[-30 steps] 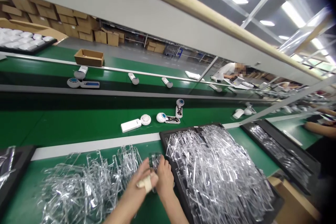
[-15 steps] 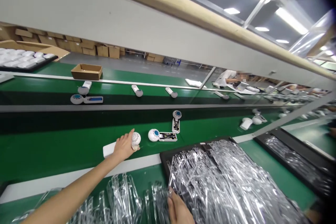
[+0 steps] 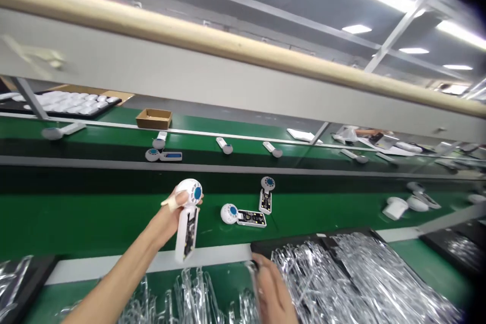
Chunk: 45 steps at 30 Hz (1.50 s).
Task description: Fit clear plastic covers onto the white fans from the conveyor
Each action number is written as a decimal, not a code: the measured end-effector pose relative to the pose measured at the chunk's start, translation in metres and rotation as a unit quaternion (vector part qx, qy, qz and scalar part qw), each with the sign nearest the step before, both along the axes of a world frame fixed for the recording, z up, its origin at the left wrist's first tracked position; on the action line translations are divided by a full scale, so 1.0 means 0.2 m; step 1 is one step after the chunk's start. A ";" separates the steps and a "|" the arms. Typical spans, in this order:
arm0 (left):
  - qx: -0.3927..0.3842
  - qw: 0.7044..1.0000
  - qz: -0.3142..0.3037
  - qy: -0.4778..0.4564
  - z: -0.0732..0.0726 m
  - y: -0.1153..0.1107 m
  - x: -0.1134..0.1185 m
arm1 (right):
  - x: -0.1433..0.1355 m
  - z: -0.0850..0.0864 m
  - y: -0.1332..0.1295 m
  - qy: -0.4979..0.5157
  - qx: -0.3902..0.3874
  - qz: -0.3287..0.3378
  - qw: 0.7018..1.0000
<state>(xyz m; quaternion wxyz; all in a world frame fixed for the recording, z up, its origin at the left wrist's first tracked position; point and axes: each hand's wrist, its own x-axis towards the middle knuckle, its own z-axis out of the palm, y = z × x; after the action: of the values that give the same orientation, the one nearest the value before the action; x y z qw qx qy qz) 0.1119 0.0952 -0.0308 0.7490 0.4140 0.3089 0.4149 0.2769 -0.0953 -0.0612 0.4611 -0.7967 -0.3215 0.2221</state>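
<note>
Left of centre in the frame, holds a white round-headed device (image 3: 185, 233) over the green counter (image 3: 132, 217), its head pinched between thumb and fingers of the left hand (image 3: 170, 215), and, at bottom centre, reaches a clear plastic piece (image 3: 254, 283) with the right hand (image 3: 275, 291) (too blurred to tell how closed).

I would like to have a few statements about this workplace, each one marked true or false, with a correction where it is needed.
1. The left hand holds a white device with a round head. True.
2. The held device's handle is fully closed. False: it is open, showing a circuit board.
3. The black tray near the right hand bears white covers. False: it bears clear plastic pieces.
4. The small cardboard box is open at the top. True.
</note>
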 end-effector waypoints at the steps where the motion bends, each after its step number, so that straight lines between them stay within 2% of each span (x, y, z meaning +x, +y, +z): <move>1: -0.044 0.997 0.010 -0.068 0.03 -0.04 -0.02 | -0.07 0.03 0.06 -0.005 0.004 0.026 1.000; 3: -0.104 0.982 0.040 -0.151 0.07 -0.13 -0.05 | -0.21 0.10 0.15 0.004 0.019 0.084 0.996; 5: -0.137 0.969 0.059 -0.198 0.09 -0.20 -0.06 | -0.33 0.16 0.21 -0.031 0.046 0.127 0.990; 10: -0.155 0.955 0.061 -0.245 0.10 -0.30 -0.09 | -0.51 0.22 0.26 -0.119 0.101 0.135 0.979; 15: -0.174 0.947 0.029 -0.269 0.11 -0.34 -0.11 | -0.56 0.22 0.25 -0.161 0.093 0.133 0.973; 19: -0.159 0.945 0.066 -0.277 0.16 -0.34 -0.12 | -0.60 0.17 0.22 -0.219 0.090 0.129 0.963; 23: -0.133 0.948 0.097 -0.273 0.19 -0.33 -0.12 | -0.60 0.13 0.18 -0.172 0.047 0.165 0.970; 26: -0.110 0.969 0.073 -0.210 0.17 -0.35 -0.13 | -0.54 0.13 0.17 -0.189 0.063 0.195 0.960; 29: -0.121 0.991 0.007 -0.056 0.13 -0.39 -0.15 | -0.47 0.18 0.17 -0.286 0.075 0.220 0.930; 31: -0.127 0.992 0.006 0.029 0.11 -0.43 -0.17 | -0.44 0.21 0.16 -0.302 0.070 0.254 0.916; 33: -0.120 0.989 0.044 0.080 0.09 -0.46 -0.17 | -0.44 0.22 0.16 -0.228 0.066 0.250 0.939; 36: -0.098 0.981 0.109 0.131 0.06 -0.51 -0.18 | -0.46 0.18 0.19 -0.052 0.053 0.126 0.989; 38: -0.073 0.976 0.139 0.151 0.03 -0.54 -0.18 | -0.48 0.13 0.22 0.004 0.050 0.066 0.997; 42: -0.034 0.968 0.183 0.169 -0.02 -0.58 -0.18 | -0.53 0.06 0.29 -0.006 0.073 0.063 0.995; 45: -0.048 0.963 0.167 0.205 -0.07 -0.50 -0.20 | -0.50 0.06 0.30 -0.037 0.037 0.122 0.991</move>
<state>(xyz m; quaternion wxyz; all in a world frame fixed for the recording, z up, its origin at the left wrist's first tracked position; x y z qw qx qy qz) 0.0711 -0.0053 -0.0450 0.6090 0.3963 0.5397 0.4252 0.1770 -0.0354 -0.0495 0.4480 -0.7414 -0.4409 0.2352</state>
